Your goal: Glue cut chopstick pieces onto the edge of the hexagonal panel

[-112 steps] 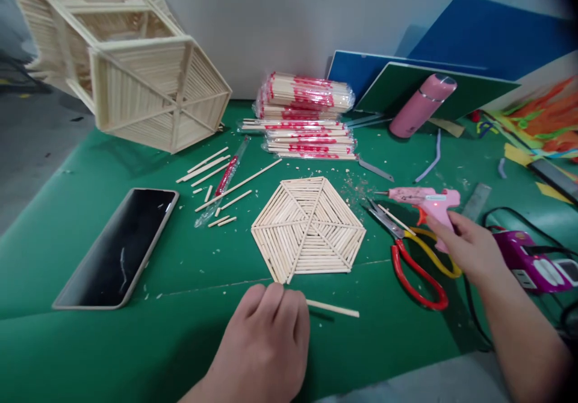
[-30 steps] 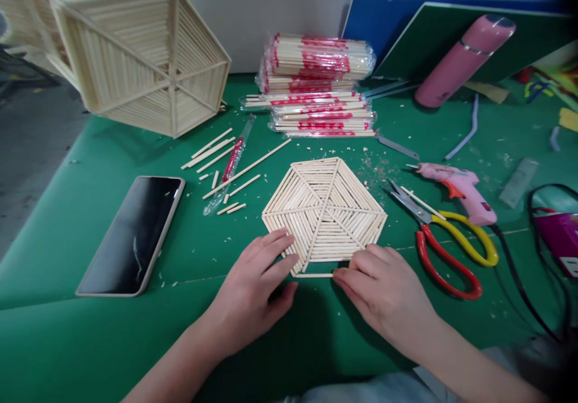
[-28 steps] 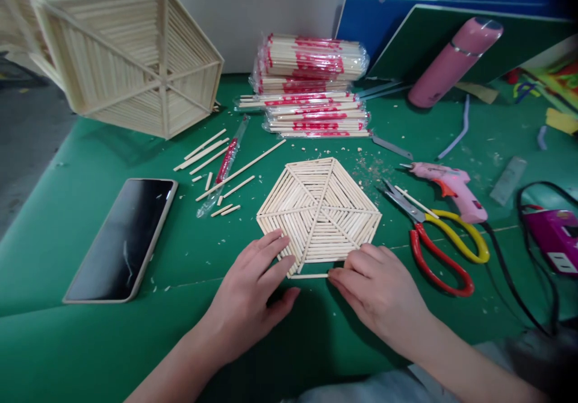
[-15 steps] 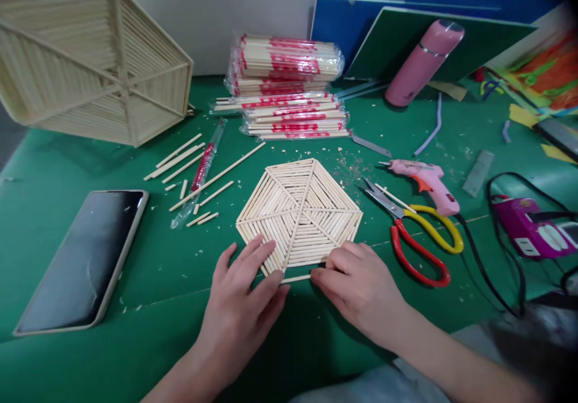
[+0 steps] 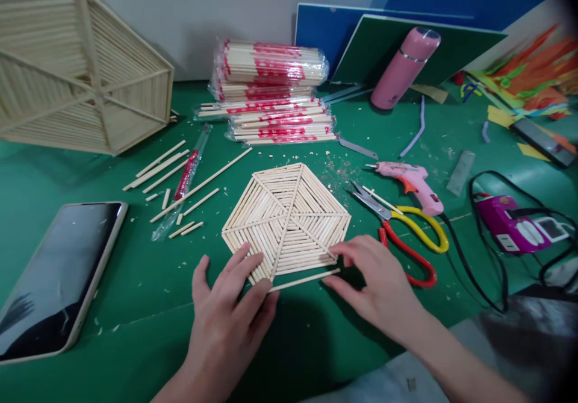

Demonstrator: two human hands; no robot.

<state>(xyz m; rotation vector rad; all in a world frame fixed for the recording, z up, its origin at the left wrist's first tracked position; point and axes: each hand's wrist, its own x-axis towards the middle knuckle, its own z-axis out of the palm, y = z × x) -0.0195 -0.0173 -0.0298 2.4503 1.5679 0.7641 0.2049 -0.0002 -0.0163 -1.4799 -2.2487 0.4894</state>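
Observation:
A flat hexagonal panel of wooden sticks (image 5: 311,234) lies on the green table, with crossing sticks forming its spokes. Along its near edge runs a loose wooden stick (image 5: 302,281), a narrow gap apart from the panel at the right. My left hand (image 5: 230,300) pinches the stick's left end between thumb and index finger, while its other fingers rest spread on the panel's lower left. At the right end, my right hand (image 5: 374,276) has thumb and index finger apart, the thumb by the stick tip and the index finger at the panel's corner.
Scissors (image 5: 418,258) and a pink glue gun (image 5: 406,180) lie right, near a purple device (image 5: 510,225) with cords. Cut sticks (image 5: 162,171) and a phone (image 5: 63,276) lie left. Behind are packaged chopsticks (image 5: 275,90), a pink bottle (image 5: 404,68) and a large stick-built piece (image 5: 90,84).
My right thumb and index finger have parted and moved right, baring more of the stick. My left hand stays at the stick's left end. The view has shifted slightly right.

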